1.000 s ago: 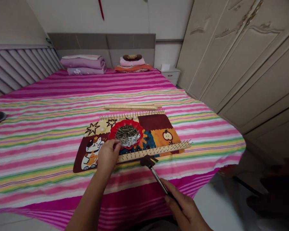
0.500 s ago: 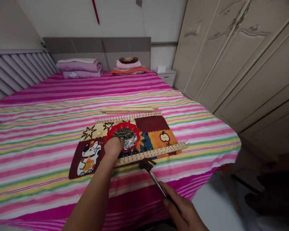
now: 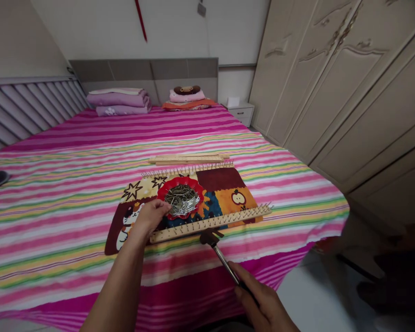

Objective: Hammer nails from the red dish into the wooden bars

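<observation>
My left hand (image 3: 152, 214) is at the left rim of a red scalloped bowl (image 3: 161, 190), its fingertips pinched together. Whatever they hold is too small to make out. Loose nails (image 3: 182, 198), dark and silvery, fill the bowl. My right hand (image 3: 262, 302) grips the black handle of a claw hammer (image 3: 224, 259), whose head lies just in front of a wooden strip (image 3: 193, 228). Nails stand along that strip except near its left end. A patchwork-print mat (image 3: 240, 184) with a cat and an apple lies beneath the bowl.
Behind the bowl is a second strip with upright nails (image 3: 186, 169). Farther back lie several bare wooden strips (image 3: 189, 159). Everything rests on a striped bedspread (image 3: 55, 203). Folded bedding (image 3: 119, 101) is stacked by the headboard; wardrobes (image 3: 318, 83) stand to the right.
My left hand has come out of the bowl of nails and moved left to its rim, fingers pinched. My right hand and the hammer stay nearly still. The view has shifted slightly.
</observation>
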